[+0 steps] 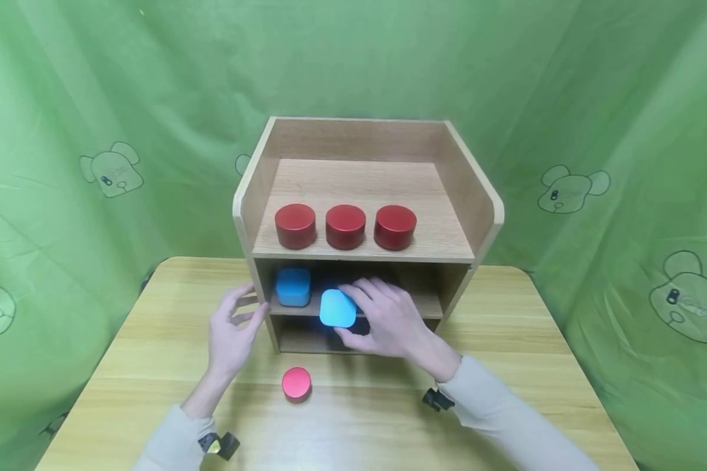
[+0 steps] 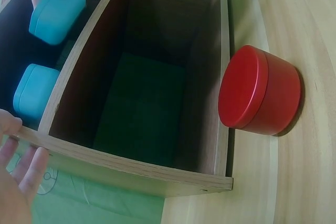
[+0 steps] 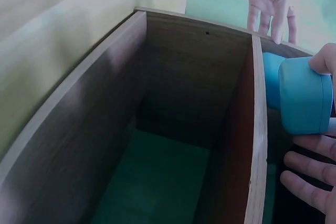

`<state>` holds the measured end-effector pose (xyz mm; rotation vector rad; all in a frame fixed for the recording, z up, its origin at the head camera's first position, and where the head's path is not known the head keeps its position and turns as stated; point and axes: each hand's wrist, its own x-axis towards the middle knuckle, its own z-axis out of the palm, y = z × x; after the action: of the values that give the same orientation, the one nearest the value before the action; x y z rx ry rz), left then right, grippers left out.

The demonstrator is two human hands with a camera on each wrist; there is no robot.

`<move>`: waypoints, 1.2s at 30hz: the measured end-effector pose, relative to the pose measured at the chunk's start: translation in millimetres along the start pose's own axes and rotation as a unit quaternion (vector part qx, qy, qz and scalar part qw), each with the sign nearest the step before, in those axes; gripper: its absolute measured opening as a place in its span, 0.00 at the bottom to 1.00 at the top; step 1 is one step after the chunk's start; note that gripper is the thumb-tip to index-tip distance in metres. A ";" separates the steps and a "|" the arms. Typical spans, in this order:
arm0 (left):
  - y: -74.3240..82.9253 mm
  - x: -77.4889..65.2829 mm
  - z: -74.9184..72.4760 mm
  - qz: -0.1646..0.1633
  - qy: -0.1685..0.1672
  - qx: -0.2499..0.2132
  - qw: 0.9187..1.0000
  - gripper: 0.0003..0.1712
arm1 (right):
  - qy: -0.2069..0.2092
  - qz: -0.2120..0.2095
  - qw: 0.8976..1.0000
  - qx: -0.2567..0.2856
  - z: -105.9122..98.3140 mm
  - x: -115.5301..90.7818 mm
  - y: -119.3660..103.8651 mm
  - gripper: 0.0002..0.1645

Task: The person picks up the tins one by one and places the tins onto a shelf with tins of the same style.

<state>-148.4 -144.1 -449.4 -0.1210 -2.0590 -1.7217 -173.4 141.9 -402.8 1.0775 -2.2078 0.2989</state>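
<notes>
My right hand (image 1: 391,320) pinches a rounded-square blue tin (image 1: 338,309) between thumb and fingers, at the front of the wooden shelf unit's middle compartment. The tin is tilted, its flat face toward the head camera. A second blue tin (image 1: 293,287) stands at the left of that compartment, also seen beside the held one in the left wrist view. My left hand (image 1: 231,333) is at the unit's left side panel (image 2: 131,164), thumb near its front edge and fingers loosely bent along the outside, holding nothing.
Three round red tins (image 1: 345,227) stand in a row on the unit's top shelf (image 1: 353,180). Another red tin (image 1: 296,384) sits on the wooden table (image 1: 501,392) in front of the unit. A green curtain (image 1: 353,59) hangs behind and at both sides.
</notes>
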 end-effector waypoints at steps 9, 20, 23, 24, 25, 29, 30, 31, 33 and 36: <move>0.1 -0.7 1.0 -0.003 -0.002 -0.009 1.000 0.26 | -0.032 0.026 0.999 -0.012 10.7 7.5 7.5 0.40; -0.5 -1.4 0.5 -0.005 -0.002 -0.008 1.000 0.26 | -0.068 0.059 0.996 -0.019 17.4 12.5 9.7 0.38; -1.2 -1.0 0.4 -0.002 -0.001 -0.008 1.000 0.26 | -0.080 0.070 0.994 -0.013 19.0 14.7 11.3 0.39; -1.5 -0.8 0.4 -0.001 -0.001 -0.008 1.000 0.26 | -0.085 0.074 0.994 -0.010 19.6 15.5 11.9 0.39; -1.6 -0.5 0.5 0.000 -0.001 -0.009 1.000 0.26 | -0.090 0.079 0.993 -0.008 20.1 16.2 12.5 0.38; -2.2 0.3 0.5 0.004 0.001 -0.010 1.000 0.26 | -0.113 0.094 0.989 -0.006 22.0 18.4 14.1 0.39; -2.4 0.4 0.5 0.003 0.001 -0.010 1.000 0.26 | -0.118 0.097 0.988 -0.007 22.4 18.7 14.3 0.39; -2.2 0.3 0.4 0.003 0.001 -0.009 1.000 0.26 | -0.122 0.100 0.987 -0.007 22.8 18.9 14.5 0.39; -2.2 0.3 0.2 0.003 0.001 -0.008 1.000 0.25 | -0.129 0.106 0.986 -0.004 23.6 19.2 14.9 0.40; -1.5 0.3 -0.5 0.005 -0.001 -0.005 1.000 0.25 | -0.129 0.117 0.985 0.001 23.4 18.2 15.2 0.42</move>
<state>-149.0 -145.0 -450.6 -0.1343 -2.0479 -1.7268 -204.0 129.5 -407.7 0.8998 -2.5736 0.2759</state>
